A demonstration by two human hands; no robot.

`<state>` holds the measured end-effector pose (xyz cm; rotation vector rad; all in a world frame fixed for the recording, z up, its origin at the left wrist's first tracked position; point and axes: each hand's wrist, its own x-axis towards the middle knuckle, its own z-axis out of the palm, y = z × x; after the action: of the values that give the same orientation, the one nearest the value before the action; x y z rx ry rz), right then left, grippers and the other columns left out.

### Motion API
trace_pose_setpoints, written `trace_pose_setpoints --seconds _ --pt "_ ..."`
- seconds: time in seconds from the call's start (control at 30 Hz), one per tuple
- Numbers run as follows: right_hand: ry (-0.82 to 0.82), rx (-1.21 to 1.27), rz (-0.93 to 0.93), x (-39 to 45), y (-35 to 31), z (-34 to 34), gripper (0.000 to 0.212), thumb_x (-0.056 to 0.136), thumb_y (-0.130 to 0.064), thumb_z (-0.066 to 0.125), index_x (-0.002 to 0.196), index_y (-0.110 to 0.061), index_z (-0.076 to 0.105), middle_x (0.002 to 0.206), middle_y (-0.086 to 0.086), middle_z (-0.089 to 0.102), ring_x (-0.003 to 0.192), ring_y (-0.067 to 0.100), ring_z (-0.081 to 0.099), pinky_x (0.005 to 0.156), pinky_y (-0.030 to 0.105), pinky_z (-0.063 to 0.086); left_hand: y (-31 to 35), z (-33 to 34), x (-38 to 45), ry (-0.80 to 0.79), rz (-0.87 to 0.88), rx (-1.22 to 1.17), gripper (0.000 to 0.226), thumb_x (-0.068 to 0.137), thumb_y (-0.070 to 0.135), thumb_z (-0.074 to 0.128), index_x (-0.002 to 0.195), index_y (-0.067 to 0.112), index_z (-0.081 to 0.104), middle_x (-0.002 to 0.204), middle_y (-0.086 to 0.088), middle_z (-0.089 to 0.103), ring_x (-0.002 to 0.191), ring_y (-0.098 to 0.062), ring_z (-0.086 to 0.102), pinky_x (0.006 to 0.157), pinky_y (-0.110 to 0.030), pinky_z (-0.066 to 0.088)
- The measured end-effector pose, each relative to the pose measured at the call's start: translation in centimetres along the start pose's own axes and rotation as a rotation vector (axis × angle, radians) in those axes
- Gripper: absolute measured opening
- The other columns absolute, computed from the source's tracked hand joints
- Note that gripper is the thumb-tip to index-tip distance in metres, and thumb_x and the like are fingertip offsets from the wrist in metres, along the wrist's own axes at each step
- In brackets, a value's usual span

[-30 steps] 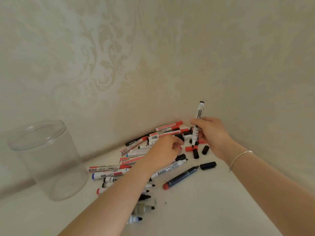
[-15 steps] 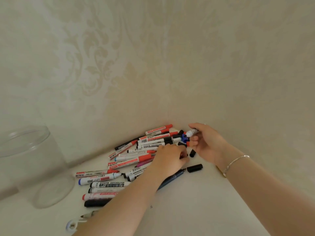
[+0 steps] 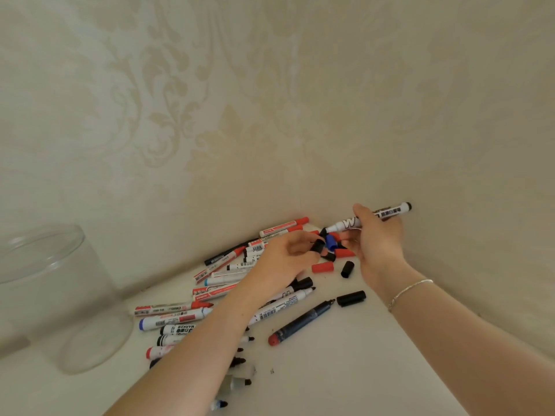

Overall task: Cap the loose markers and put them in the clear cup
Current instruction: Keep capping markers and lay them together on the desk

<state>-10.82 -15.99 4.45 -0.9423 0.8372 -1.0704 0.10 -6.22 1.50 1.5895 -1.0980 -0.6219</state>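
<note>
Right hand (image 3: pixel 379 241) grips a white whiteboard marker (image 3: pixel 368 218) with black end and exposed black tip, held nearly level above the far corner of the white table (image 3: pixel 345 370), tip pointing left, thumb over the barrel. Left hand (image 3: pixel 288 259) hovers just left of it, fingers curled, pinching a black cap (image 3: pixel 317 246) between thumb and fingertips; cap and marker tip are near each other but apart. Below the hands, against the patterned wall (image 3: pixel 270 100), loose caps lie scattered: a blue cap (image 3: pixel 330 242), a red cap (image 3: pixel 322 267), a short black cap (image 3: pixel 347 269), and others partly hidden by the fingers, possibly two more, hard to count. A longer black cap (image 3: pixel 350 298) lies nearer, just beside the tip of an uncapped dark blue marker (image 3: pixel 301 322) with a red end. Main pile of markers (image 3: pixel 228 274) spreads left and near from the corner, under and beside the left forearm: red-capped and red-tipped ones at the far side, a blue-ended white marker (image 3: pixel 174 319) at the left edge, several uncapped black-tipped ones along the near side. Clear cup (image 3: pixel 54 295) stands upright at far left, well apart from the pile, no markers visible inside. A thin silver bracelet (image 3: pixel 410 291) sits on the right wrist.
</note>
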Motion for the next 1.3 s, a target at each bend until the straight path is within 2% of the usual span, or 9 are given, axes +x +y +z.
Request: trace_pose_setpoints --seconds 0.17,0.27,0.43,0.53,0.73,0.87,0.97,1.13,1.3 --pt "-0.003 -0.099 -0.095 -1.3 -0.5 0.6 0.029 0.093 -0.019 0.053 0.118 -0.011 0.04 0.064 0.003 0.055 0.033 0.006 0.051 0.038 0.019 0.047 0.3 -0.5 -0.2 -0.001 0.021 -0.032 0.027 0.085 0.002 0.064 0.096 0.027 0.066 0.096 0.001 0.074 0.095 -0.031 0.067 0.091 -0.046 0.05" --pt "-0.005 -0.153 -0.139 -1.8 -0.6 0.7 0.032 0.094 -0.019 0.053 0.122 -0.014 0.037 0.064 0.001 0.054 0.029 0.002 0.048 0.034 0.014 0.042 0.5 -0.9 -0.3 -0.014 0.05 -0.025 0.026 0.086 0.003 0.064 0.095 0.027 0.066 0.094 0.004 0.074 0.095 -0.015 0.069 0.093 -0.039 0.053" --pt "-0.09 -0.215 -0.221 -2.6 -0.7 1.0 0.025 0.092 -0.015 0.056 0.112 -0.014 0.041 0.063 0.002 0.057 0.032 0.003 0.049 0.035 0.015 0.04 0.6 -1.1 -0.5 -0.046 0.053 0.008 0.023 0.086 0.008 0.065 0.093 0.03 0.068 0.098 0.007 0.073 0.098 -0.01 0.068 0.093 -0.036 0.052" --pt "-0.188 -0.231 -0.18 -2.9 -0.3 1.3 0.014 0.089 -0.012 0.06 0.093 -0.015 0.047 0.067 0.007 0.063 0.039 0.01 0.053 0.043 0.023 0.047 1.0 -1.1 -0.7 -0.051 0.039 0.024 0.019 0.092 0.012 0.055 0.095 0.026 0.068 0.089 0.005 0.07 0.084 -0.012 0.064 0.079 -0.028 0.053" --pt "-0.384 -0.109 0.003 -2.9 -0.6 1.5 0.019 0.085 -0.001 0.057 0.072 -0.011 0.047 0.059 0.012 0.064 0.041 0.017 0.048 0.042 0.025 0.043 1.8 -1.0 -1.1 -0.021 -0.116 -0.326 0.024 0.098 0.031 0.047 0.096 0.011 0.06 0.065 0.002 0.037 0.048 -0.007 0.033 0.048 -0.019 0.036" --pt "-0.291 -0.17 -0.106 -3.5 -0.3 2.0 0.023 0.083 -0.002 0.057 0.064 -0.013 0.049 0.051 0.005 0.059 0.033 0.009 0.04 0.035 0.019 0.032 2.5 -0.4 -1.3 0.011 -0.147 -0.381 0.034 0.097 0.037 0.05 0.102 0.005 0.06 0.065 -0.007 0.017 0.047 -0.01 0.019 0.05 -0.025 0.024" --pt "-0.241 -0.164 -0.178 -4.3 -0.3 2.5 0.025 0.081 0.001 0.052 0.06 -0.01 0.047 0.046 0.003 0.054 0.029 0.001 0.038 0.032 0.016 0.03 3.1 0.4 -1.6 0.087 -0.171 -0.364 0.037 0.095 0.041 0.052 0.088 0.006 0.063 0.047 0.009 0.023 0.047 -0.011 0.02 0.054 -0.028 0.021" --pt "-0.189 -0.256 -0.296 -4.4 0.2 3.5 0.021 0.079 -0.002 0.05 0.059 -0.008 0.048 0.051 0.007 0.058 0.041 0.011 0.044 0.04 0.02 0.038 3.6 1.1 -1.3 0.101 -0.188 -0.583 0.04 0.095 0.029 0.052 0.114 -0.005 0.061 0.061 -0.003 0.029 0.042 -0.009 0.025 0.036 -0.018 0.028" --pt "-0.193 -0.353 -0.378 -3.9 0.3 4.2 0.028 0.081 -0.008 0.052 0.056 -0.014 0.043 0.042 -0.007 0.049 0.037 0.005 0.041 0.039 0.018 0.036 2.7 1.1 -0.5 0.12 -0.192 -0.592 0.034 0.097 0.023 0.042 0.114 0.002 0.062 0.059 0.0 0.035 0.047 -0.01 0.024 0.05 -0.031 0.015"
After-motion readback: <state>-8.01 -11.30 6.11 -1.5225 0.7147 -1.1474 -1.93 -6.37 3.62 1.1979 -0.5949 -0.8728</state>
